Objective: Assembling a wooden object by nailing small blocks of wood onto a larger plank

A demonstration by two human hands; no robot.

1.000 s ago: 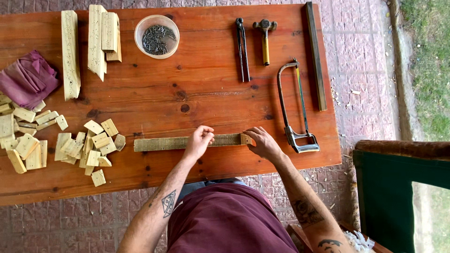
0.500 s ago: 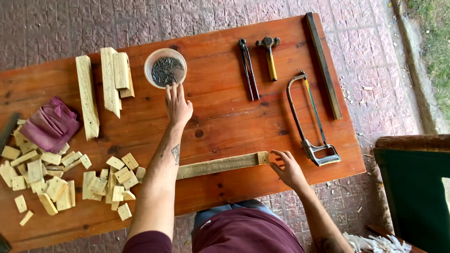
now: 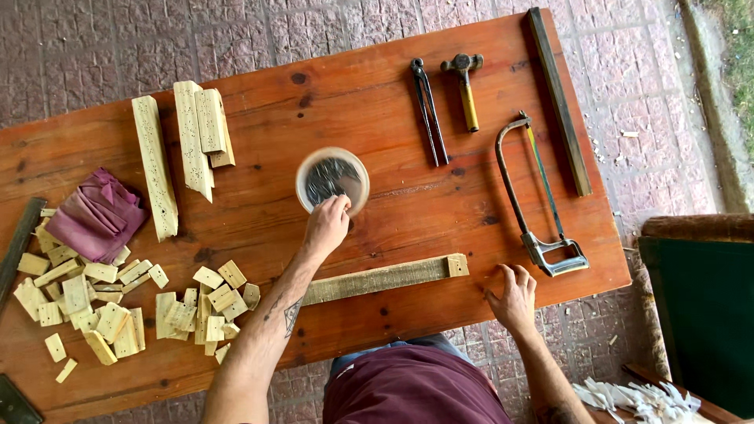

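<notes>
Keep your left hand (image 3: 327, 222) pinching the near rim of the blurred bowl of nails (image 3: 332, 180), sliding it level, while your right hand (image 3: 512, 297), fingers spread and empty, rests beyond the wooden strip (image 3: 385, 279).

Outdoor woodworking spot, my own setup. Wooden counter (image 3: 377, 102) stands on brick paving (image 3: 94, 47), grass strip (image 3: 734, 47) at edge. Hand tools laid out: hacksaw (image 3: 534, 196), hammer (image 3: 465, 86), pincers (image 3: 428, 110). Cut wood blocks (image 3: 118, 298) & planks (image 3: 188, 141) alongside.
</notes>
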